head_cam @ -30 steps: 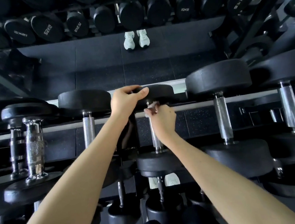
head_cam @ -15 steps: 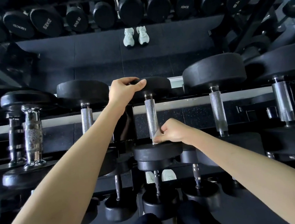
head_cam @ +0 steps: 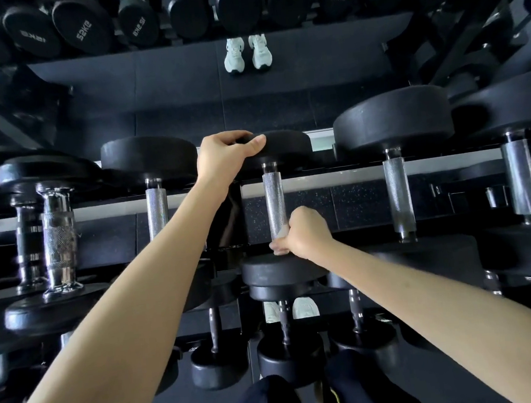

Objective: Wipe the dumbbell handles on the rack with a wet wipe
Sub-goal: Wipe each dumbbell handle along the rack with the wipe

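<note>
Wipe [head_cam: 280, 232] sits bunched in my right hand [head_cam: 307, 234], which curls round the near end of the dumbbell handle [head_cam: 273, 197]; my left hand [head_cam: 226, 158] grips its far head [head_cam: 288, 144].

1. Position: a single wide-angle camera worn on the person's head, facing forward and down onto the dumbbell rack [head_cam: 351, 174].
2. Range: close; both forearms enter from the lower corners, with the left hand [head_cam: 222, 160] and right hand [head_cam: 305, 233] near the frame's centre.
3. Upper frame: a mirror [head_cam: 326, 67] showing reversed weight labels.
</note>
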### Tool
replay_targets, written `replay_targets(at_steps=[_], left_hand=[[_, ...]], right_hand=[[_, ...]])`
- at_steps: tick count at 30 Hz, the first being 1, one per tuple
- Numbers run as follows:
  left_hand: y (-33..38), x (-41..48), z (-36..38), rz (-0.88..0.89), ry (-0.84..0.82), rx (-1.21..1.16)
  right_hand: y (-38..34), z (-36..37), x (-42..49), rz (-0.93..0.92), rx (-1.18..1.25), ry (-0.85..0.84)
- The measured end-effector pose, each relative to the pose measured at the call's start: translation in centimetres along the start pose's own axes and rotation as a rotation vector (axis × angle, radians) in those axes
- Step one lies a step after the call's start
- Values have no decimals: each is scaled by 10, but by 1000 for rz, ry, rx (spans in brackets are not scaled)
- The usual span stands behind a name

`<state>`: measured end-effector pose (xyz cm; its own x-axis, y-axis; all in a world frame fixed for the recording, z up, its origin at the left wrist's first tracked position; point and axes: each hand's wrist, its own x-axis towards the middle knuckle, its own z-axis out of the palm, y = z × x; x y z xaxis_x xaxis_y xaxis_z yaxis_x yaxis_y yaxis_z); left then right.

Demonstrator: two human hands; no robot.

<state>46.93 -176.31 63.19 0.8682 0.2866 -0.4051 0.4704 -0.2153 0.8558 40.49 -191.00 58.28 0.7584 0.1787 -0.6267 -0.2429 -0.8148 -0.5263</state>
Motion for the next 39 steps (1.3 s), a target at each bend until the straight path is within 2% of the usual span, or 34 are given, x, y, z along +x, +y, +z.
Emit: replay_targets(at_steps=[2, 5, 10, 15, 17, 20, 22, 25, 26, 31, 35, 39], left_hand=[[1, 0, 0, 0, -4, 6], [2, -1, -1, 10, -12, 37], [0, -2, -2, 24, -6, 31], [-1, -4, 0, 49, 0, 54], [-1, -4, -1, 52, 4, 50], [-2, -3, 0, 51, 6, 29], [-3, -2, 1, 58, 6, 35], [-3, -3, 1, 69, 2, 43], [-3, -3, 1, 70, 0, 48], [0, -3, -3, 52, -7, 64], [1, -4, -2, 46, 3, 59], [2, -5, -4, 33, -34, 90]], right_hand=[[2, 0, 7, 58, 109, -33], [12, -5, 12, 180, 552, -125], [18, -7, 23, 163, 1111, -127], [-8, -19, 33, 82, 1184, 67], [-20, -16, 35, 41, 1146, 223], [-18, 6, 26, -119, 695, 452], [-11, 18, 20, -172, 464, 464], [-19, 10, 24, -158, 208, 439], [-26, 5, 28, -139, 202, 443], [-41, -5, 41, -37, 470, 518], [-17, 11, 23, -115, 274, 437], [-2, 4, 8, -21, 152, 215]])
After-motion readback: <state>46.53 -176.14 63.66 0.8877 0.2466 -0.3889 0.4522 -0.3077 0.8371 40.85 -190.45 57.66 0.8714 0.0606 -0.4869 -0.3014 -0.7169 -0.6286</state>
